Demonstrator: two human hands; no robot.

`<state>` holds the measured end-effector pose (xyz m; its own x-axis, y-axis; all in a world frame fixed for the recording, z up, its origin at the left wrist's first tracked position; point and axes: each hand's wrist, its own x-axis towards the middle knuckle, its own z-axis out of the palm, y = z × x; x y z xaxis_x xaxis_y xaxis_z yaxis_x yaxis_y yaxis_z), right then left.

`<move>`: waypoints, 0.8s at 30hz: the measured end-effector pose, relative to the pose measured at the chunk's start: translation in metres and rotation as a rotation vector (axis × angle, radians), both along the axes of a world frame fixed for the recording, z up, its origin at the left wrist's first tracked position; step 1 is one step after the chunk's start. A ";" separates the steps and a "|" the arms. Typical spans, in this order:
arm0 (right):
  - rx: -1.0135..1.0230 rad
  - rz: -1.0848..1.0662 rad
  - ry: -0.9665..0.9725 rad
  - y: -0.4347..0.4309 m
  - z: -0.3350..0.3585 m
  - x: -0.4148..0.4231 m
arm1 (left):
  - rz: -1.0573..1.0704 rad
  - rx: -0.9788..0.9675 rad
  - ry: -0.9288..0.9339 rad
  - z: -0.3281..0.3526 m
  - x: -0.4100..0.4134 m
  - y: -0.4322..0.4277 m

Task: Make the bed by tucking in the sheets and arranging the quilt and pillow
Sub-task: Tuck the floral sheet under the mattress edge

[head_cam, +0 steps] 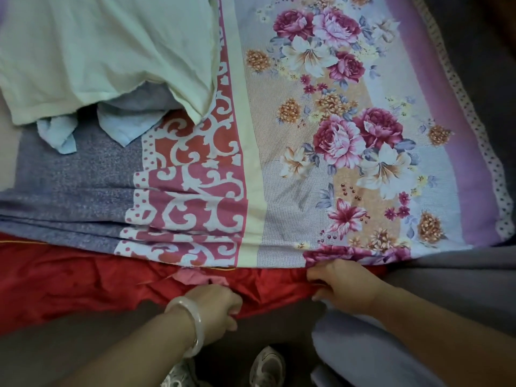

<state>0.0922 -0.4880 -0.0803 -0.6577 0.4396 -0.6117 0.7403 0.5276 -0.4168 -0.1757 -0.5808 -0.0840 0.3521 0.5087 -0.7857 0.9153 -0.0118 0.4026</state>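
red sheet [83, 283] mostly under floral cover [321, 141]; left hand [217, 305], right hand [344, 286] grip edge

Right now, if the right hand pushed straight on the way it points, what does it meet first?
The red sheet, which the right hand grips. Just past that, up and to the left, it would probably meet the edge of the floral cover. Depth is hard to judge from one view.

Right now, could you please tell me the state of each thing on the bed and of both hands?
red sheet: crumpled, hanging loose over the bed's near edge.
floral sheet: spread flat over the bed.
cream cloth: rumpled, at the far left.
left hand: gripping the red sheet's lower edge.
right hand: gripping the red sheet just below the floral sheet's edge.
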 end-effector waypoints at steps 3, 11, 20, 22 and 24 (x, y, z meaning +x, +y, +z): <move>-0.052 0.011 -0.071 0.008 0.002 -0.008 | 0.033 -0.041 0.012 -0.007 0.000 0.009; -0.130 0.055 -0.201 0.011 -0.005 -0.016 | 0.071 -0.149 0.078 -0.007 0.013 0.010; 0.719 -0.012 0.236 -0.007 -0.007 0.006 | 0.159 0.966 -0.092 0.002 0.022 -0.010; 0.798 -0.007 0.151 0.004 -0.011 0.009 | 0.169 0.983 0.009 0.002 0.012 0.004; 0.813 -0.010 0.127 0.014 -0.012 0.009 | 0.182 0.950 0.102 0.000 -0.001 0.014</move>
